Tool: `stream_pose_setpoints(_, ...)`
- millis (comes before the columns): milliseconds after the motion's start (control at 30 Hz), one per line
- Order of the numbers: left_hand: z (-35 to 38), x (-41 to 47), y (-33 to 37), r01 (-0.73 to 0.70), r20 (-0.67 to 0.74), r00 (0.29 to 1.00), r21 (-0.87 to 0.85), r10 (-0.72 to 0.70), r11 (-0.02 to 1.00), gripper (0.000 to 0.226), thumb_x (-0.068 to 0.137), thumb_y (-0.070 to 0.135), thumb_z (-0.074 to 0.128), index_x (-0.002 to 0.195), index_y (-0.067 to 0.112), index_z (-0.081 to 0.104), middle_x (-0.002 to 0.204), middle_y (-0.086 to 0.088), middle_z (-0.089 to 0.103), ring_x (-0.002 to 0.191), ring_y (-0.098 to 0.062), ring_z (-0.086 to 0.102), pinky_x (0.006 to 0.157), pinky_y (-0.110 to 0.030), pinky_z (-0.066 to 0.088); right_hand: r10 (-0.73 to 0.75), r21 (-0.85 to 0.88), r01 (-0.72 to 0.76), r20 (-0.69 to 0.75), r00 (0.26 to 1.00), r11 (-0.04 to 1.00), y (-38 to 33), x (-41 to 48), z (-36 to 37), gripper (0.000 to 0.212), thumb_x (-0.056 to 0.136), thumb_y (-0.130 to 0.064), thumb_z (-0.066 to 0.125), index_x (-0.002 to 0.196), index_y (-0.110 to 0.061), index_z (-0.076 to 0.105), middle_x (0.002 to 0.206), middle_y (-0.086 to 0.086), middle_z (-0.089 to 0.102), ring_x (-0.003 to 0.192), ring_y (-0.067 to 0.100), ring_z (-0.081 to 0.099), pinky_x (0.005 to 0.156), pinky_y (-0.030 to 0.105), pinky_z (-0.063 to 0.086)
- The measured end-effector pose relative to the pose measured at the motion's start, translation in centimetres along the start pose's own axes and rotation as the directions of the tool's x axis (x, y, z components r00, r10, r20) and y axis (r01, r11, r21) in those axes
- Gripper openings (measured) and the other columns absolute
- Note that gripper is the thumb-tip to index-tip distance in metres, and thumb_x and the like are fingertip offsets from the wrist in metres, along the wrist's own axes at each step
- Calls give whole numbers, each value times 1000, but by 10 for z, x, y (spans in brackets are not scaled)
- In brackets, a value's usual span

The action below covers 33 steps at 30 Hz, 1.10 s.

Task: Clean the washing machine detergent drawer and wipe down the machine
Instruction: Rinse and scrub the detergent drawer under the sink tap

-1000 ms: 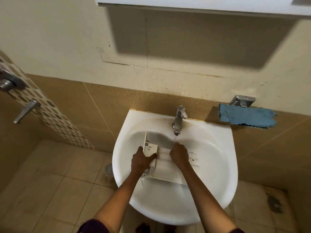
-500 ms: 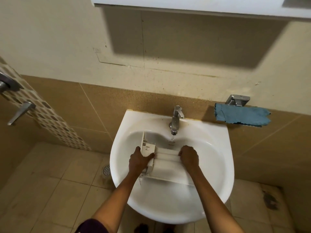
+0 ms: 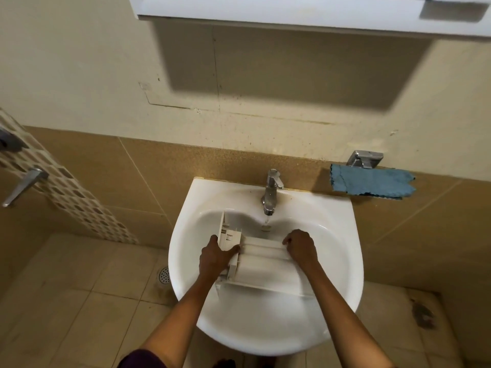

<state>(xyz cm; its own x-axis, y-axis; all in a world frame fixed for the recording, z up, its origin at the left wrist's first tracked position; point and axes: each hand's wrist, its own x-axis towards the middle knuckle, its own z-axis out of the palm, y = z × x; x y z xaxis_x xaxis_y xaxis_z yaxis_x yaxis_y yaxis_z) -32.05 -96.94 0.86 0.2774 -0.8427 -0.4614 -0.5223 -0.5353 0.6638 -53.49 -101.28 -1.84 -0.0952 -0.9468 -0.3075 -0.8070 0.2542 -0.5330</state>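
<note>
The white plastic detergent drawer (image 3: 261, 266) lies across the bowl of the white sink (image 3: 342, 277), its front panel to the left. My left hand (image 3: 215, 257) grips the drawer's left end, thumb laid along the top. At the drawer's right end my right hand (image 3: 300, 247) has its fingers curled over the far edge. A thin stream of water falls from the chrome tap (image 3: 271, 191) into the bowl just behind the drawer. A blue cloth (image 3: 372, 181) hangs on the wall to the right of the sink.
A chrome holder (image 3: 365, 158) is fixed above the cloth. A white cabinet (image 3: 292, 11) overhangs the sink. A lever handle (image 3: 24, 185) juts out at the far left. A floor drain (image 3: 163, 274) sits in the tiled floor left of the sink.
My right hand has slid from the middle of the drawer, under the tap, to its right end. My left hand has kept its grip. The camera has shifted slightly.
</note>
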Motion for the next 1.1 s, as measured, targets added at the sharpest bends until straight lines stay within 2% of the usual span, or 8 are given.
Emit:
stream_pose_setpoints(67, 1, 0, 0, -9, 0, 1000, -11, 9, 1000, 45, 78, 40, 70, 102, 14, 43, 118, -13, 60, 110, -33, 55, 85, -37, 46, 109, 452, -114, 37, 993, 885, -18, 6, -1, 20, 88, 1, 51, 92, -1, 70, 99, 11, 68, 85, 18, 65, 70, 11, 47)
stream_pose_setpoints(133, 0, -1, 1, -15, 2, 1000, -13, 15, 1000, 43, 79, 39, 70, 99, 16, 40, 118, -12, 61, 109, -33, 56, 83, -35, 46, 180, 874, -323, 274, 945, 364, -39, 9, -5, 24, 96, 2, 41, 84, 3, 63, 82, 15, 67, 64, 15, 66, 66, 14, 53)
stream_pose_setpoints(200, 1, -3, 1, -24, -5, 1000, -11, 24, 1000, 43, 79, 40, 70, 98, 15, 40, 116, -13, 61, 107, -32, 57, 80, -34, 46, 155, 900, -433, 435, 887, -51, -49, 14, -6, 31, 101, -2, 30, 83, 5, 55, 78, 19, 63, 72, 24, 63, 87, 30, 52)
stream_pose_setpoints(333, 2, -9, 1, -47, -53, 998, -18, 46, 999, 47, 78, 40, 70, 103, 10, 44, 113, -13, 63, 105, -34, 59, 78, -32, 44, 96, 835, -474, 515, 852, -279, -56, 24, -8, 26, 99, 2, 28, 94, 11, 51, 83, 25, 60, 82, 31, 56, 73, 39, 57)
stream_pose_setpoints(400, 3, -11, 0, -63, -75, 995, -27, 60, 998, 46, 78, 39, 70, 102, 10, 44, 110, -13, 64, 102, -34, 60, 77, -32, 45, 66, 858, -504, 511, 857, -99, -60, 22, -6, 25, 98, 5, 30, 94, 9, 54, 85, 20, 57, 78, 26, 56, 66, 33, 57)
stream_pose_setpoints(567, 5, -15, -6, -128, -125, 985, -56, 120, 990, 43, 77, 39, 72, 95, 16, 40, 101, -8, 65, 89, -30, 62, 68, -29, 44, -165, 458, 3, 314, 935, 889, -77, 3, 13, 30, 96, -1, 38, 112, 7, 63, 110, 17, 66, 97, 27, 63, 91, 33, 49)
stream_pose_setpoints(867, 6, -23, -12, -214, -168, 966, -102, 195, 971, 46, 75, 41, 73, 100, 14, 46, 88, 5, 60, 82, -23, 62, 74, -35, 53, 28, -344, -55, -83, 996, 937, -19, -14, 2, 35, 91, -4, 39, 118, -9, 59, 123, 8, 60, 117, 28, 53, 95, 31, 41)
stream_pose_setpoints(1100, 4, -26, -15, -261, -184, 953, -105, 239, 959, 51, 73, 39, 75, 108, 13, 49, 92, 3, 63, 86, -22, 64, 75, -36, 54, -442, -66, 449, 103, 891, 891, -59, -21, 33, 47, 93, -3, 42, 137, -16, 47, 141, 3, 49, 128, 21, 46, 106, 26, 33)
